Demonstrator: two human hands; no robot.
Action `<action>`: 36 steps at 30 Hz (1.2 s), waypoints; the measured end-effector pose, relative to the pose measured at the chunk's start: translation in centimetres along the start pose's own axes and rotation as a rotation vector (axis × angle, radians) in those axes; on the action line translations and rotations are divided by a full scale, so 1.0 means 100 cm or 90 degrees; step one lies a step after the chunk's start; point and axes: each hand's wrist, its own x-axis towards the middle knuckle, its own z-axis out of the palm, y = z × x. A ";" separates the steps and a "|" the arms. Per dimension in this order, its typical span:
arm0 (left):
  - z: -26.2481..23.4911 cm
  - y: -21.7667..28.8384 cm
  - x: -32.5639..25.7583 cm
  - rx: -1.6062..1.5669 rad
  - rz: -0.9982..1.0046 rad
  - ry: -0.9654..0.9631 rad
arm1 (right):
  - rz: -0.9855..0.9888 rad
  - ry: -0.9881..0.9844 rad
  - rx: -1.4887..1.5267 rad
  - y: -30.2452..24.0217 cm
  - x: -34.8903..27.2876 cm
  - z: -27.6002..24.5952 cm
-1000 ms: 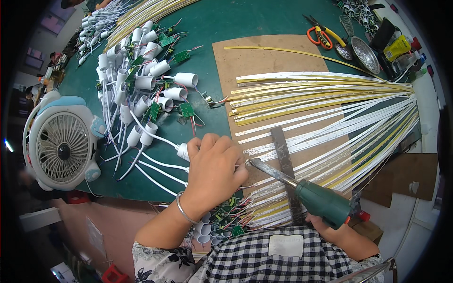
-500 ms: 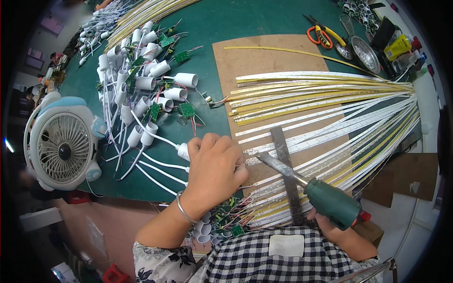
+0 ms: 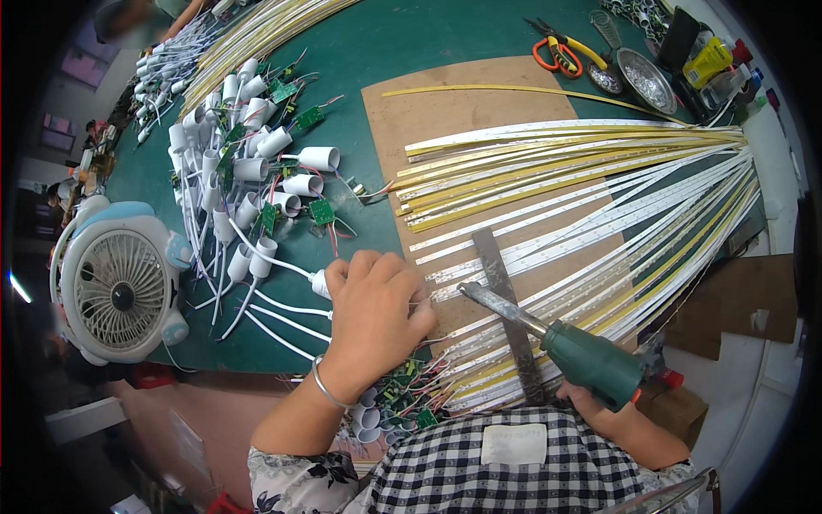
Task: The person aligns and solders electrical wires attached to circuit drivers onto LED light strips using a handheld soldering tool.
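Observation:
My left hand (image 3: pixel 377 313) is closed in a pinch at the left ends of the white LED strips (image 3: pixel 514 257); what its fingertips hold is hidden. A white lamp socket (image 3: pixel 321 283) on a cable lies against the back of this hand. In my right hand (image 3: pixel 591 407) is a soldering iron with a green handle (image 3: pixel 593 364). Its metal tip (image 3: pixel 479 294) points left, over the strip ends and close to my left fingers. A dark flat metal bar (image 3: pixel 507 317) lies across the strips under the iron. More green circuit boards (image 3: pixel 402 390) with wires sit below my left wrist.
White sockets with boards (image 3: pixel 248 171) are heaped at the left, beside a fan (image 3: pixel 122 295). A brown board (image 3: pixel 385 111) lies under the strips. Orange-handled scissors (image 3: pixel 556 58), yellow-handled pliers (image 3: pixel 585 51) and a metal dish (image 3: pixel 646 81) stand far right. Another person's arm (image 3: pixel 184 17) shows far left.
The whole view has shifted slightly, so the table things sit further left. My left hand keeps its pinch, and the iron stays over the strip ends. Another person shows more at the far left.

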 end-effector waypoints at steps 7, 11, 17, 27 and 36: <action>-0.001 0.001 -0.002 0.001 -0.021 -0.013 | 0.117 0.005 0.010 0.004 -0.005 0.002; -0.001 0.002 -0.001 -0.001 -0.021 -0.009 | 0.163 0.023 0.025 0.004 -0.007 0.003; -0.002 0.003 -0.003 0.010 -0.025 -0.008 | 0.160 0.023 0.022 0.003 -0.006 0.004; -0.006 0.000 -0.006 -0.104 -0.069 0.024 | 0.162 0.051 0.048 0.004 -0.005 0.006; -0.004 -0.001 -0.004 -0.077 -0.036 -0.002 | 0.151 0.039 0.065 0.003 -0.003 0.005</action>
